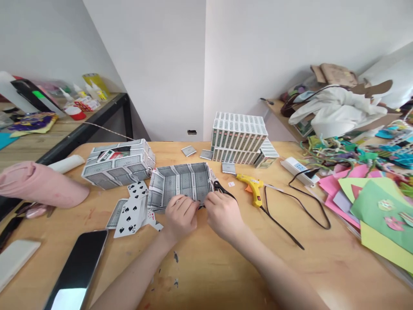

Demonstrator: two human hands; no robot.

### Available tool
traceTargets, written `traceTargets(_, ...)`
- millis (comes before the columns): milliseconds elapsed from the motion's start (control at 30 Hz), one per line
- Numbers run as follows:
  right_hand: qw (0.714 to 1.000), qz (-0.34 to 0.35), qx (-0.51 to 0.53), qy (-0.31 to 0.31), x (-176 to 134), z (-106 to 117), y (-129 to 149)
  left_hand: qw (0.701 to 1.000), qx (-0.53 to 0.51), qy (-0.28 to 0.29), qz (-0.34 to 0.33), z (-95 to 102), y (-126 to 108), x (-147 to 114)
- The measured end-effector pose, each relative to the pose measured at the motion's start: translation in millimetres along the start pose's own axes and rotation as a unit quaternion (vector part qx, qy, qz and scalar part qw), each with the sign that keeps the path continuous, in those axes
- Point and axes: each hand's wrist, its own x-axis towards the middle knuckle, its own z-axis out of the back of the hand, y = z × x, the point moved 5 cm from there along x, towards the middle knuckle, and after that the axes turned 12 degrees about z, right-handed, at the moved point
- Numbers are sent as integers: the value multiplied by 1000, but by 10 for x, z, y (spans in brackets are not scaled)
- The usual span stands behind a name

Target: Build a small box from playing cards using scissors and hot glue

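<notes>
An open box made of grey-backed playing cards (185,183) sits on the table, its inside facing me. My left hand (182,216) is closed on its near rim, fingers curled over the edge. Close beside it, my right hand (224,215) pinches at the box's near right corner; the fingertips are partly hidden. Black-handled scissors (219,187) lie just behind my right hand, their blades out of sight. Loose playing cards (129,217) are spread left of the box. A covered box of the same cards (119,165) stands behind them, with an opening in its top.
Stacked card packs (237,137) stand at the back. On the right are a yellow glue gun (254,187), a power strip (298,170) and coloured paper (380,211). A phone (77,267) and a pink roll (45,185) lie left. The glue gun's cord loops across the table.
</notes>
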Motion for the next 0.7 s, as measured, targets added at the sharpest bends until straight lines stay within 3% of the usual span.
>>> traceTargets(167, 994, 41, -58, -78, 16, 199, 265, 997, -25, -75, -4, 120, 5, -61)
traceTargets(300, 994, 36, -53, -91, -8, 181, 244, 996, -24, -82, -4, 105, -5, -48)
traceTargets(433, 996, 25, -33, -78, -36, 68, 148, 998, -14, -65, -9, 72, -8, -29)
traceTargets(700, 997, -63, 34, 25, -65, -205, -92, 999, 2, -41, -29, -23, 11, -12)
